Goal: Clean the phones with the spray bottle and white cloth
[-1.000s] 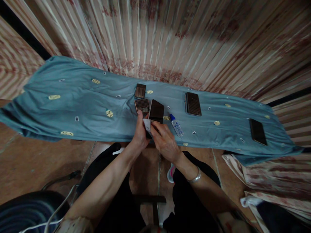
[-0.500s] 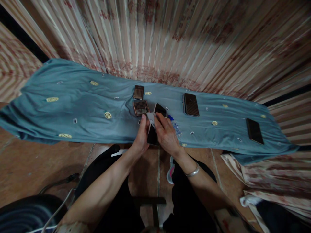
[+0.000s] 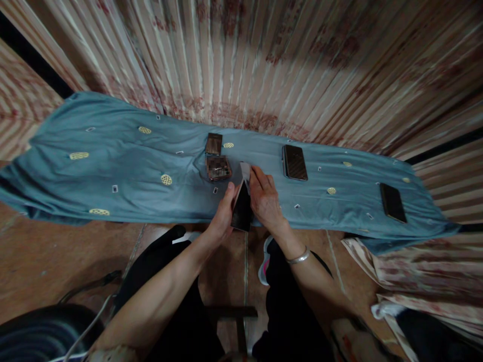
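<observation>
My left hand (image 3: 222,213) is closed around the lower left side of a phone (image 3: 242,208) with a dark screen, its thumb along the edge. The phone is held tilted above the front edge of the covered table. My right hand (image 3: 267,198) is closed on a light grey cloth (image 3: 245,171) at the phone's upper right, its fingers bent over it. Beyond my left hand lie a checkered folding phone (image 3: 218,168) and, just behind it, a small dark glossy device (image 3: 214,144).
A teal pineapple-print sheet (image 3: 128,181) covers the long narrow table. A thick dark phone-like device (image 3: 295,162) lies right of my hands, and another dark phone (image 3: 393,202) is near the right end. A pleated curtain (image 3: 241,65) hangs behind.
My right hand and the cloth have moved slightly right, and the held phone has turned. The blue-capped bottle and the phone lying behind my hands no longer show.
</observation>
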Tool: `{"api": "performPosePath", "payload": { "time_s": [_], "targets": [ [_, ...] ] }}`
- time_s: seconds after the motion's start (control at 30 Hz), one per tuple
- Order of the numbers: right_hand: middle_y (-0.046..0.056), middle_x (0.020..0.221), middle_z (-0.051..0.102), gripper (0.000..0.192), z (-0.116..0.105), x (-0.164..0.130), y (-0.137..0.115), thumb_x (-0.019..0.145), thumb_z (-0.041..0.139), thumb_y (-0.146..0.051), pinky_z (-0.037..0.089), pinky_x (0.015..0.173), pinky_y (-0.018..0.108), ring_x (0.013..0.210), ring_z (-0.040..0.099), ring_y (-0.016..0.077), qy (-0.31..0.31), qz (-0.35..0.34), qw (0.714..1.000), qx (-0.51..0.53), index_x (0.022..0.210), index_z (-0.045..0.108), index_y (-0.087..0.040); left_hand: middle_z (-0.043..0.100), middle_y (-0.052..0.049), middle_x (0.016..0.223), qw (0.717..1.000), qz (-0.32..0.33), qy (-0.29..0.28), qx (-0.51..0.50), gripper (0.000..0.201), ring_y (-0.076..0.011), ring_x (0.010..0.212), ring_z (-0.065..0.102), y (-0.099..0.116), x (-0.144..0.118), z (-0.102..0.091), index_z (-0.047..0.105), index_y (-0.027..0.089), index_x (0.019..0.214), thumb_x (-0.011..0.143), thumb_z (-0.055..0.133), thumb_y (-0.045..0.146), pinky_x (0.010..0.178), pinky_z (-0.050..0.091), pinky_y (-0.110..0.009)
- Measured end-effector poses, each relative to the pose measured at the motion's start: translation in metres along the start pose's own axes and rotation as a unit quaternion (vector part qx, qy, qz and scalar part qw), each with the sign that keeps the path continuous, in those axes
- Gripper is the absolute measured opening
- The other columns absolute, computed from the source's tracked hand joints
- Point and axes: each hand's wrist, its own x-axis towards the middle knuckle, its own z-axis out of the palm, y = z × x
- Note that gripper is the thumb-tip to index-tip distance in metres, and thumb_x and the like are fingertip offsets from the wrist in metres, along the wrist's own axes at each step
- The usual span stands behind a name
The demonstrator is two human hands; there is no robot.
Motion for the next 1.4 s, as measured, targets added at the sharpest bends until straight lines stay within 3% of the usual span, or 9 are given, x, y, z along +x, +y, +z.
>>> {"api": "performPosePath", "payload": {
  "time_s": [0.23, 0.53, 0.83, 1.2, 1.4],
  "targets": [
    [0.022, 0.143, 0.060, 0.048, 0.002, 0.000, 0.007, 0.099, 0.035, -0.007, 0.051, 0.108, 0.051, 0.134, 0.056, 0.0297, 0.018, 0.001, 0.999, -0.028, 0.142, 0.055, -0.006, 0.077, -0.010, 0.122, 1.000, 0.012, -0.017, 0.016, 0.050, -0.0277, 0.126, 0.065, 0.003, -0.001, -0.001, 0.073, 0.016, 0.124, 0.101, 0.046, 0.051, 0.109, 0.048, -0.039],
    [0.025, 0.139, 0.061, 0.044, 0.005, -0.003, 0.012, 0.103, 0.036, -0.013, 0.050, 0.108, 0.053, 0.131, 0.056, 0.0312, 0.016, 0.037, 0.999, -0.012, 0.140, 0.057, -0.004, 0.079, -0.008, 0.103, 1.000, -0.014, -0.010, 0.019, 0.050, -0.0269, 0.105, 0.073, 0.012, -0.002, -0.001, 0.074, 0.017, 0.116, 0.100, 0.047, 0.056, 0.091, 0.057, -0.036],
    [0.024, 0.137, 0.062, 0.043, 0.009, -0.006, 0.012, 0.105, 0.036, -0.021, 0.056, 0.103, 0.050, 0.120, 0.063, 0.0297, 0.040, 0.072, 0.996, 0.022, 0.138, 0.059, -0.007, 0.079, -0.010, 0.102, 1.000, -0.010, 0.004, -0.007, 0.049, -0.0290, 0.105, 0.073, 0.016, -0.003, 0.002, 0.074, 0.016, 0.116, 0.101, 0.046, 0.053, 0.092, 0.057, -0.038],
    [0.019, 0.136, 0.065, 0.042, 0.009, -0.009, 0.004, 0.101, 0.037, -0.011, 0.053, 0.106, 0.048, 0.125, 0.062, 0.0278, 0.033, 0.027, 0.999, -0.009, 0.136, 0.062, -0.011, 0.080, -0.009, 0.101, 1.000, 0.009, 0.026, -0.004, 0.050, -0.0264, 0.107, 0.073, 0.021, 0.001, 0.000, 0.075, 0.013, 0.115, 0.104, 0.041, 0.048, 0.095, 0.055, -0.035],
    [0.020, 0.135, 0.065, 0.043, 0.008, -0.013, -0.008, 0.101, 0.038, -0.012, 0.053, 0.106, 0.050, 0.122, 0.063, 0.0293, 0.013, 0.013, 1.000, 0.003, 0.136, 0.062, -0.010, 0.080, -0.008, 0.099, 0.999, 0.009, 0.040, -0.013, 0.052, -0.0258, 0.102, 0.075, 0.029, 0.001, 0.002, 0.070, 0.015, 0.126, 0.105, 0.034, 0.047, 0.092, 0.057, -0.036]
  ]
}}
